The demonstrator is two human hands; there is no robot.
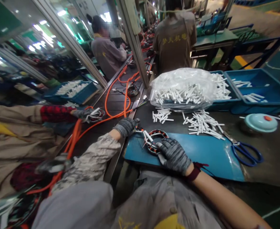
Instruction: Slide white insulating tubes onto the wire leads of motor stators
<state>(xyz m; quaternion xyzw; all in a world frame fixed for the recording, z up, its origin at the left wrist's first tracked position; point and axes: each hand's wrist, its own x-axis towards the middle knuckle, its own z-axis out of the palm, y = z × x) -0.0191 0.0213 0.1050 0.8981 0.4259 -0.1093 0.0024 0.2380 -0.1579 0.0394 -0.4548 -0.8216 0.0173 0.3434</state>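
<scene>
A ring-shaped motor stator (165, 133) with dark and orange windings lies on a blue mat (201, 156). My right hand (174, 156), in a grey knitted glove, grips the ring's near right edge, thumb below and fingers over it. White sleeves (148, 136) sit on the wires at the ring's left side. My left hand (125, 127), gloved alike, is closed at the wire leads (140, 129) running out of the stator's upper left; its fingertips partly hide them. Loose white tube pieces (203, 124) are heaped just beyond the mat.
A clear plastic bag (182, 89) of white tubes lies by blue bins (261, 105). Blue-handled scissors (247, 154) and a round light-blue lidded thing (260, 123) are at right. Orange cables (107, 101) and another stator (132, 90) occupy the line. A co-worker's gloved hand (84, 115) works at left.
</scene>
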